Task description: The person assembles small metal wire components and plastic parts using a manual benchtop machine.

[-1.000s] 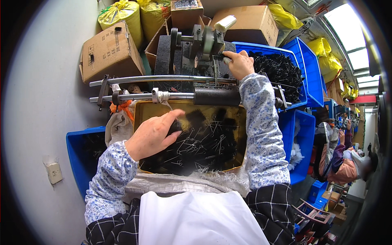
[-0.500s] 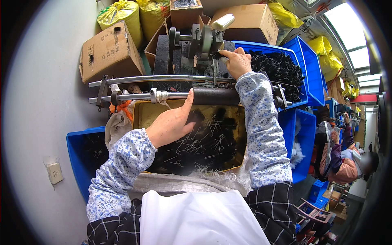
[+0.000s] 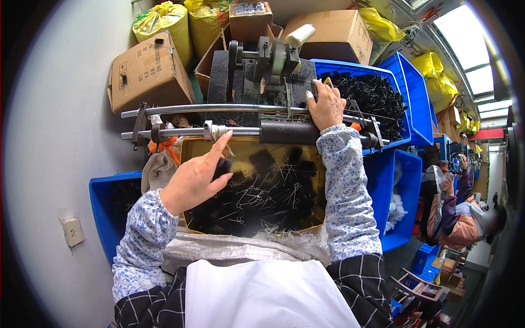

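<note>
My left hand (image 3: 198,177) is over the near left part of a yellow tray (image 3: 321,210). Its index finger is stretched out against the metal rod (image 3: 188,132) beside a string-wrapped collar, with the thumb apart. Small black wire brushes (image 3: 262,188) lie heaped in the tray. My right hand (image 3: 328,106) is at the right of the machine (image 3: 221,82), its thumb tip wrapped in white. At its fingertips a thin dark-bristled wire brush (image 3: 297,78) reaches toward the grinding wheel (image 3: 278,57); the grip itself is partly hidden. A black roller (image 3: 290,132) sits on the near rod.
A blue crate (image 3: 406,117) of black brushes stands at the right, another blue bin (image 3: 413,186) nearer. A third blue bin (image 3: 104,191) is at left. Cartons (image 3: 145,74) and yellow sacks (image 3: 164,27) stand behind. A person (image 3: 465,213) works at far right.
My left hand has moved left along the rod, from the roller to the collar. My right hand has come back and right, away from the wheel.
</note>
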`<control>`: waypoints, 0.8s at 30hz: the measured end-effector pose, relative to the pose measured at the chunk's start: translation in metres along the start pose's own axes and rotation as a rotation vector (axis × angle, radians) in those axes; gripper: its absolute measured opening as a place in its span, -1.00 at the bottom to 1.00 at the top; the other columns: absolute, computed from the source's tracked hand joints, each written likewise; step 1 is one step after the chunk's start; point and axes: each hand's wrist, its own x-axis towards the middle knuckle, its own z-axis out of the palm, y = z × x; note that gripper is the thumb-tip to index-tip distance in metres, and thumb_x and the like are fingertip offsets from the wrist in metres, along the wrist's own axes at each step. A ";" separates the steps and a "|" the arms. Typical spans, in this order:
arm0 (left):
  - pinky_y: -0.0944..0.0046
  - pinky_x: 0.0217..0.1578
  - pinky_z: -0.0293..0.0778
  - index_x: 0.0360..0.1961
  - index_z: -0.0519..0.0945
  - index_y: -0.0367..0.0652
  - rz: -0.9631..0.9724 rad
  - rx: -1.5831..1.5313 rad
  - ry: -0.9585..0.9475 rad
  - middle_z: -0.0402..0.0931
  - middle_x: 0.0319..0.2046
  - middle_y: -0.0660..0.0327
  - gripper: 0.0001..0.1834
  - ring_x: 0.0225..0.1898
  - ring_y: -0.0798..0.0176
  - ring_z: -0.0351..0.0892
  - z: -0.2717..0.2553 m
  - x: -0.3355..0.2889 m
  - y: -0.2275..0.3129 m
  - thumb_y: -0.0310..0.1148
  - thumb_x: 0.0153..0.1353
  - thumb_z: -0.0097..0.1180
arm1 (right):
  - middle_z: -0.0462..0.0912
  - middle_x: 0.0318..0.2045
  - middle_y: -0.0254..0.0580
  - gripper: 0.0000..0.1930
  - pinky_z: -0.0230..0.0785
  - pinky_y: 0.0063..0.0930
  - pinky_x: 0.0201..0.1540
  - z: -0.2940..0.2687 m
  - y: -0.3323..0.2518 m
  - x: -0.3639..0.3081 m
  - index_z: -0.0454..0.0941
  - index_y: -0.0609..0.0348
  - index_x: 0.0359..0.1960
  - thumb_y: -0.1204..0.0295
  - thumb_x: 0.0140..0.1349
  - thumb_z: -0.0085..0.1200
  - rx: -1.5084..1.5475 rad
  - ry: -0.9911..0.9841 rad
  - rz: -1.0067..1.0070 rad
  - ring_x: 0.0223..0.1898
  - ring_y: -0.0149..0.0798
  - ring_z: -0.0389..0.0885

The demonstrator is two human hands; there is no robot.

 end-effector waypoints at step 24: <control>0.39 -0.25 0.34 -0.14 0.32 -0.26 0.077 -0.319 0.339 0.32 -0.24 0.15 -0.78 -0.32 0.32 0.38 -0.019 0.000 0.009 -0.52 0.18 -0.02 | 0.54 -0.25 -0.07 -0.73 0.32 -0.24 -0.10 -0.008 0.021 0.025 0.53 0.05 -0.16 0.26 0.15 -0.05 0.134 -0.028 -0.045 -0.17 0.00 0.50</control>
